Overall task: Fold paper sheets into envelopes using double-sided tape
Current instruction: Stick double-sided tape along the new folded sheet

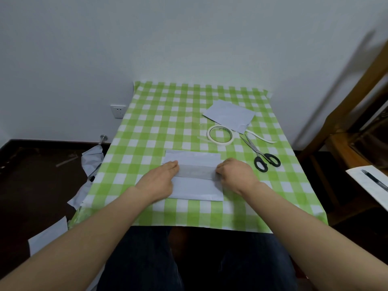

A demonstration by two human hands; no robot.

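A white paper sheet (196, 187) lies on the green checked table (159, 131) in front of me, with a flap folded over its middle. My left hand (159, 179) lies flat on the sheet's left edge with straight fingers. My right hand (236, 173) has curled fingers that pinch the flap's right end. A roll of double-sided tape (220, 135) lies flat behind the sheet. A folded white paper (230, 115) rests further back on the right.
Black-handled scissors (261, 156) lie right of the sheet, with a loose strip of tape backing (260, 138) behind them. Crumpled paper scraps (90, 162) hang off the table's left side and lie on the dark floor. A wooden chair (344, 127) stands at the right.
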